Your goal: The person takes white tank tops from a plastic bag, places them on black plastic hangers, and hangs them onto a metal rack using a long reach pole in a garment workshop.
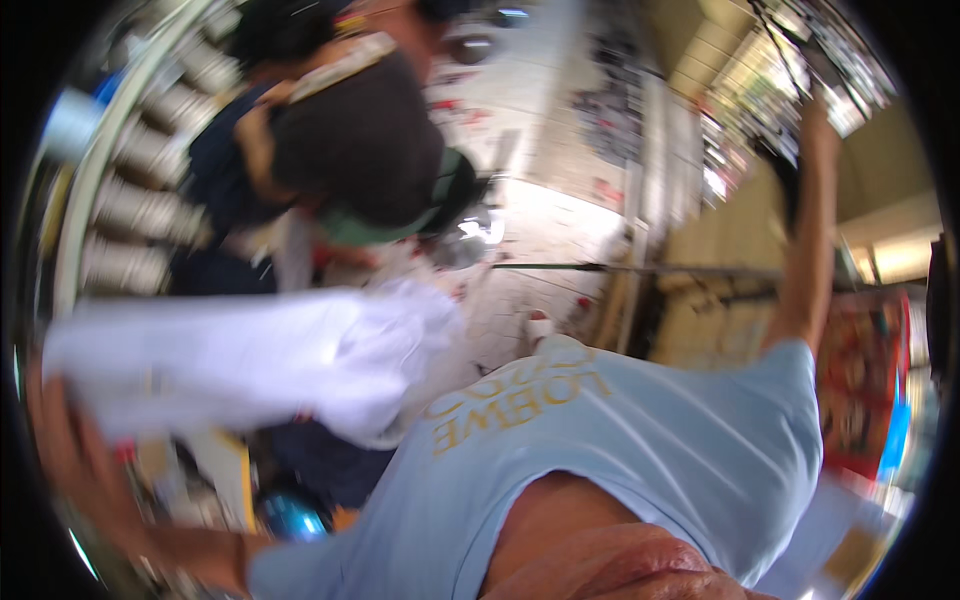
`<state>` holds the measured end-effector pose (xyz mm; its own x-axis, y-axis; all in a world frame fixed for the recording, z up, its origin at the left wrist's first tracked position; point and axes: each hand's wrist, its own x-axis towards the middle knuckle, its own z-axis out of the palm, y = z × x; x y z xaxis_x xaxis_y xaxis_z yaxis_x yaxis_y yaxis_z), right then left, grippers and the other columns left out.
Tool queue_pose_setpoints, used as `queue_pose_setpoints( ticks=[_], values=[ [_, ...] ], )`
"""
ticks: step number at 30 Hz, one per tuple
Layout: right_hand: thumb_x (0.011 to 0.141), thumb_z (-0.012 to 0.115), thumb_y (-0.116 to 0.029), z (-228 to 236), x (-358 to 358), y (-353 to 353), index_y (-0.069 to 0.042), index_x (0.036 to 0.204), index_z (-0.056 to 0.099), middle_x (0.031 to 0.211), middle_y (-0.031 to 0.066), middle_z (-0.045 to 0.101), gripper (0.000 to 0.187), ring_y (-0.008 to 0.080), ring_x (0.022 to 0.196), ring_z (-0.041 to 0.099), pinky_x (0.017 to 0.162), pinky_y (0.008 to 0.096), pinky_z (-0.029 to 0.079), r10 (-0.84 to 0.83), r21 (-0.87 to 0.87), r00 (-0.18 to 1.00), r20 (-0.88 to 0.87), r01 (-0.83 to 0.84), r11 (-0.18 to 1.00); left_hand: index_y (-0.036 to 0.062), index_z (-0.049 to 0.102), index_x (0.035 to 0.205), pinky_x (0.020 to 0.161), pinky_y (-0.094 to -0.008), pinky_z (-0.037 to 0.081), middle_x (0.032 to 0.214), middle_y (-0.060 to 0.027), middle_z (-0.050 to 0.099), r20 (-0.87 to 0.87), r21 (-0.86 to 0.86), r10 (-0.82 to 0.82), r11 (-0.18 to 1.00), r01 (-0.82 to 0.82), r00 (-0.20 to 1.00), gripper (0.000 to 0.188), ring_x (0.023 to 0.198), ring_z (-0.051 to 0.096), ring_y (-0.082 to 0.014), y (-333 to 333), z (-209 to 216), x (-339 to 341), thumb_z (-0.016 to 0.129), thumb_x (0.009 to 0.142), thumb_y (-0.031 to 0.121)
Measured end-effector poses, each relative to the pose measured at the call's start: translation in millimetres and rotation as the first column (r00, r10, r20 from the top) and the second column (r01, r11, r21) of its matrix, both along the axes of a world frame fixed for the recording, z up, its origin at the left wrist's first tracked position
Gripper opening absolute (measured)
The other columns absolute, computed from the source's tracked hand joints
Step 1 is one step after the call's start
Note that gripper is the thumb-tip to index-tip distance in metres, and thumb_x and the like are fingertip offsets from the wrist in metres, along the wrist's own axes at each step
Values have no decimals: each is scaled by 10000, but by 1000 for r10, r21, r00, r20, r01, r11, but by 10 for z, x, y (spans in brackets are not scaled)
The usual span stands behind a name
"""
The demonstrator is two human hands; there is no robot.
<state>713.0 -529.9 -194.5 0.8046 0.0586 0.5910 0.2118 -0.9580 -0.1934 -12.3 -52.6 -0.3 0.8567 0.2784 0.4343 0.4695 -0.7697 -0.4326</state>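
Observation:
At the far left, my left hand (85, 455) is blurred. Its fingers look stretched out and spread against the end of a long white cloth-like bundle (250, 360). The bundle runs to the right and is crumpled at its far end; motion smears its detail. My right arm reaches up at the right, and my right hand (820, 112) is beside dark bars and a bright, glassy area (740, 130). The fingers of that hand are too smeared to make out.
Ahead on the left is a person in dark clothing (350, 140). Rows of whitish cylinders (140, 215) line a pale rail at the left. A thin dark bar (600, 267) crosses above the tiled floor (540, 225). A red panel (860, 370) is at the right, a shiny blue rounded thing (292, 515) below the bundle.

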Motion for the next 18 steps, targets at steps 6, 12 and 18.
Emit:
queue_pose_setpoints(
  ticks=[6,12,18],
  values=[
    [984,512,-267,1175,-862,1250,-59,1310,545,1193,137,627,388,219,1048,628,863,342,506,862,-24,439,254,-888,459,-6,590,1177,978,-360,417,1212,-200,582,-20,60,-149,987,150,989,424,1128,556,-321,111,0,731,457,779,-66],
    [929,593,-197,1715,-2573,2321,-37,1226,595,1115,105,646,337,176,999,619,823,309,499,977,-371,153,150,-907,199,-19,635,1040,879,-428,457,1068,-227,620,-34,-225,-51,973,42,998,402,1051,572,-385,198,-168,992,446,695,-102],
    [891,544,-95,1841,-3786,3043,34,839,561,722,212,599,140,380,696,603,632,447,446,992,-344,-96,82,-937,-62,-10,651,998,830,-458,468,953,-218,649,56,-93,-120,988,125,991,357,981,601,-393,-101,-260,957,494,683,-70]
  ],
)
